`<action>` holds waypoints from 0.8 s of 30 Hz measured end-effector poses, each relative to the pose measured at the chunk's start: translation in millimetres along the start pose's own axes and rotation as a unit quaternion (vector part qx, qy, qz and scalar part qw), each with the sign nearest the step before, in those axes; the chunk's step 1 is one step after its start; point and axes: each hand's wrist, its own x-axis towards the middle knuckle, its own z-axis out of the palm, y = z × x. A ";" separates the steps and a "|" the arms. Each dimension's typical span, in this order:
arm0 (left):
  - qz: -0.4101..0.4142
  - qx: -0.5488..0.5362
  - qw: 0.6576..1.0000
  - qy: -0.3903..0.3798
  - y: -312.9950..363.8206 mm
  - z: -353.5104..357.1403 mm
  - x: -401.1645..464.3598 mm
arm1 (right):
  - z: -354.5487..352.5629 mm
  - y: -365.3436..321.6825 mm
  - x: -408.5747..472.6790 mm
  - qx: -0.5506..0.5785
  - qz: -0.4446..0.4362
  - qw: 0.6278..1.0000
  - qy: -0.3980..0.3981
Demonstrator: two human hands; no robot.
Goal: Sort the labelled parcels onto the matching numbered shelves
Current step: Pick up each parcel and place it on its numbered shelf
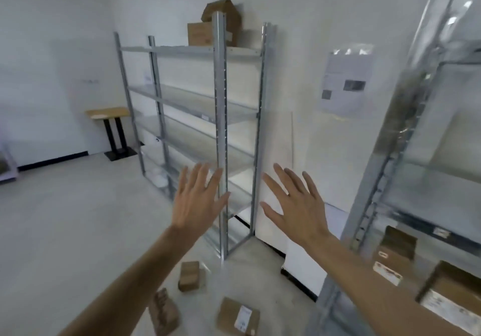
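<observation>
Both my hands are raised in front of me with fingers spread, holding nothing. My left hand hovers before the front post of a grey metal shelf rack. My right hand is beside it, in front of the rack's right end. Three brown cardboard parcels lie on the floor below: a small one, another at the left, and a flat one with a white label. Two cardboard boxes sit on the rack's top shelf. Shelf numbers are too blurred to read.
A second metal rack stands at the right, with open cardboard boxes on its low shelf. A small wooden table stands by the far wall. A paper notice hangs on the wall. The floor is pale concrete.
</observation>
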 end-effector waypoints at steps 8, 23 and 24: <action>-0.049 0.019 0.996 -0.075 -103.6 125.8 -18.7 | 168.3 -47.0 50.4 0.080 -0.007 0.993 -0.087; -0.099 -0.025 0.963 -0.251 -167.0 514.5 -93.7 | 571.6 -15.1 -26.7 0.134 0.090 0.950 -0.269; -0.098 -0.039 0.960 -0.258 -164.2 542.0 -104.4 | 595.1 -13.3 -46.6 0.129 0.101 0.944 -0.285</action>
